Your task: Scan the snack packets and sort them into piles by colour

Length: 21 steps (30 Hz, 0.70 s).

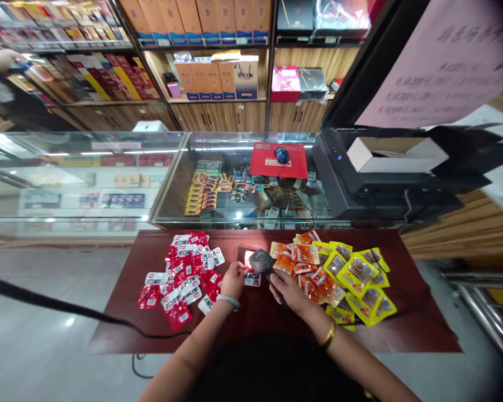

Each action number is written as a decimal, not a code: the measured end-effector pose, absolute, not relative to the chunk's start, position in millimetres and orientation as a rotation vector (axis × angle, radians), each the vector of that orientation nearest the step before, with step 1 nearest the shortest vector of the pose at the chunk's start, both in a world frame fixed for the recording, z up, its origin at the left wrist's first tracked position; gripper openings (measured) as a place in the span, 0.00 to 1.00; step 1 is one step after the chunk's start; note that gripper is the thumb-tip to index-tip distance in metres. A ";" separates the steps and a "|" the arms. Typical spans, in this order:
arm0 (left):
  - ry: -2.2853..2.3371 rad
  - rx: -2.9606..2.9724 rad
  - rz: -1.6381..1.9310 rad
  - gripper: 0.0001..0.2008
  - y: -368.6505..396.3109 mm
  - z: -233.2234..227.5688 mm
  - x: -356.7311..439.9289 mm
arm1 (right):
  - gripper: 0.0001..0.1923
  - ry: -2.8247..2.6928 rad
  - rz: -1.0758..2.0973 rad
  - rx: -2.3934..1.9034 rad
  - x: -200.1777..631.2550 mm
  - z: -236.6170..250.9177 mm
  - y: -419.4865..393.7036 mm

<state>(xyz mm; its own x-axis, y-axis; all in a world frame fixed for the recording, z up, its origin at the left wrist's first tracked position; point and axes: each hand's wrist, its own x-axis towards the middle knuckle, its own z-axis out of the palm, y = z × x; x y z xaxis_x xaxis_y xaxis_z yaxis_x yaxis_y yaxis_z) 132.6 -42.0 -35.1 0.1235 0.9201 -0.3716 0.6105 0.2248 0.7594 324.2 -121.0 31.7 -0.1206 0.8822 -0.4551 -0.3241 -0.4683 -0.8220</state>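
Note:
My right hand (288, 290) is wrapped round the handle of a black handheld barcode scanner (260, 261), whose light falls on the spot in front of my left hand. My left hand (233, 281) pinches the edge of a red-and-white snack packet (252, 279) under the scanner head; part of the packet is hidden by the fingers and scanner. To the left lies a loose heap of similar red-and-white packets (188, 268). On the right are orange snack packets (305, 254) and, beyond them, yellow snack packets (358, 273).
The dark red table (243, 329) stands against a glass display counter (235, 215). A red mat (257, 162) with a mouse (281, 154) lies on the counter, beside a black checkout machine (360, 190). A black cable (88, 312) crosses at left. Another person's hand (2, 60) shows far left.

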 end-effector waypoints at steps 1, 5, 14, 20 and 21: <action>1.578 1.476 0.437 0.05 -35.0 -37.2 137.3 | 0.22 -0.681 1.723 -1.254 325.0 30.9 -119.5; 1.565 1.449 0.473 0.07 -1.6 -41.4 160.3 | 0.22 -0.621 1.695 -1.281 328.5 28.2 -117.5; 1.973 2.037 0.012 0.22 21.4 -14.5 107.5 | 0.22 -0.596 1.721 -1.327 324.6 23.3 -122.4; 2.017 2.125 -0.434 0.21 35.8 -4.6 75.2 | 0.21 -0.696 1.744 -1.318 315.9 22.5 -132.6; 1.960 2.161 -0.454 0.19 39.0 -3.9 75.1 | 0.21 -0.701 1.746 -1.321 315.4 21.9 -134.8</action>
